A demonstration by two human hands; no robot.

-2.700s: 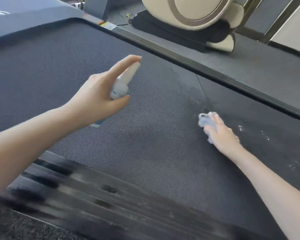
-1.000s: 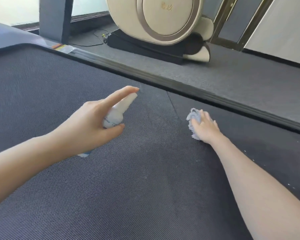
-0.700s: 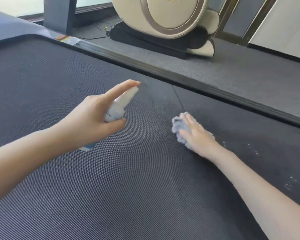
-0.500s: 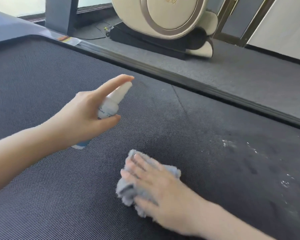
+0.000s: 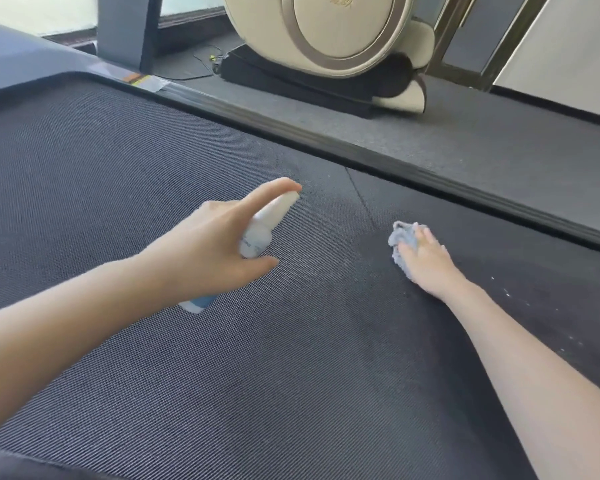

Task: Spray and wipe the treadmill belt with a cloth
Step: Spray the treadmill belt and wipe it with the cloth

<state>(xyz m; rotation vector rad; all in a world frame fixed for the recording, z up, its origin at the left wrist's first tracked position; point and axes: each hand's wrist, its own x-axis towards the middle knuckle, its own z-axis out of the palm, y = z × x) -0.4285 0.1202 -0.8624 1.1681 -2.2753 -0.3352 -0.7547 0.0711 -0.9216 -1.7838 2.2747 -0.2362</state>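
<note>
The dark textured treadmill belt (image 5: 291, 375) fills most of the view. My left hand (image 5: 205, 251) grips a small white spray bottle (image 5: 260, 233) above the belt, with the index finger laid over its nozzle, which points to the far right. My right hand (image 5: 426, 261) presses a crumpled grey-blue cloth (image 5: 400, 239) flat on the belt near the far side rail, fingers lying over it. A diagonal seam in the belt runs between the two hands. Pale droplets speckle the belt to the right of the cloth.
A black side rail (image 5: 378, 161) borders the belt's far edge, with grey floor beyond it. A beige exercise machine (image 5: 333, 36) on a black base stands on that floor. The treadmill's upright post (image 5: 125, 29) rises at the top left.
My right hand has slid the cloth from the near middle of the belt out to the far right, beside the rail. The left hand has kept the bottle in nearly the same place.
</note>
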